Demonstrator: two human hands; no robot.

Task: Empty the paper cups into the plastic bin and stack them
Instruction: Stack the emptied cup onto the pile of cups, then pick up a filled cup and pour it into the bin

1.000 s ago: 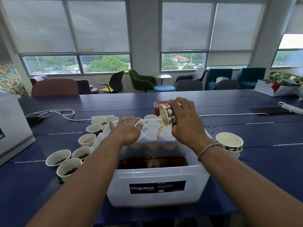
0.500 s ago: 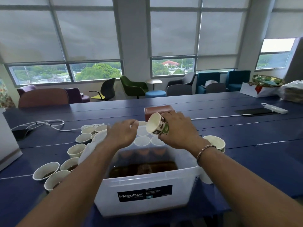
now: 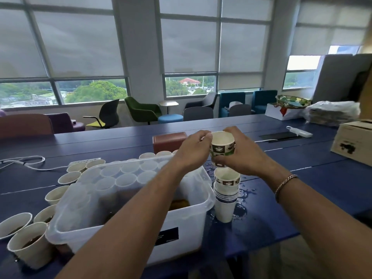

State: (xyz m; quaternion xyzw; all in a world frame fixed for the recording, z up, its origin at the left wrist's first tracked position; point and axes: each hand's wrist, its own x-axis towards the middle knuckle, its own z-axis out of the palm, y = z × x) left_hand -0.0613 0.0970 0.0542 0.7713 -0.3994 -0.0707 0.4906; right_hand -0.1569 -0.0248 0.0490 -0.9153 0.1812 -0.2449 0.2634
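Paper cup upright, pinched between both hands' fingers.

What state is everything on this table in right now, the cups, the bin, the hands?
Held cup: upright, empty, above the stack.
Stack of cups: upright, beside the bin.
Plastic bin: open, brown liquid inside.
Near-left cups: holding brown liquid.
Left hand: gripping the cup.
Right hand: gripping the cup.
Table: wet around the stack.

I'm looking into an office lounge or break area: a long blue desk with a power strip, upholstered lounge chairs by tall windows with roller blinds, rooftops outside.
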